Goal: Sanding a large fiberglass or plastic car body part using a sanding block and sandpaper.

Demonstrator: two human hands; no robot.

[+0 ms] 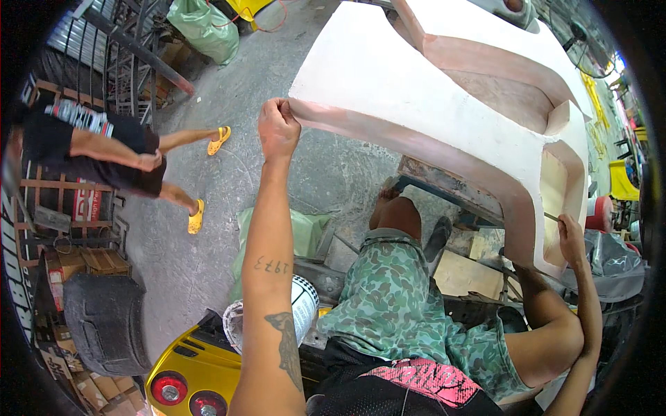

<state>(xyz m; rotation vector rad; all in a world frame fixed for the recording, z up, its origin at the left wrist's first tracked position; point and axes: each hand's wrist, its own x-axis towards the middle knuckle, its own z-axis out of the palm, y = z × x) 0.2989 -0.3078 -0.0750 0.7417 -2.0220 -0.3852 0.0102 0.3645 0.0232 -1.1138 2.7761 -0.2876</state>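
White panel (416,97): lies in front of the person, raised above the floor, its lower right leg reaching down beside the right knee. Its broad shape and cut-outs probably make it awkward to balance; a one-sided lift could tip or twist it.
Left hand (280,128): fingers closed, pinching the panel's near left corner. A slip on that smooth edge would likely drop the corner or chip it.
Right hand (572,239): fingers bent at the panel's right-hand opening, beside a thin dark strip (551,217); I cannot tell whether they pinch it. Pushing hard there might mark the rim.
Dark support (451,187): under the near edge; a shove could slide the panel off it, toward the shins.
White bucket (306,305): just beside the left forearm; a swinging elbow might knock it over.
Yellow car bodywork (163,364): near the bucket, so a spill could reach it.
Co-worker (104,142): well apart at left; stepping closer risks a bump.
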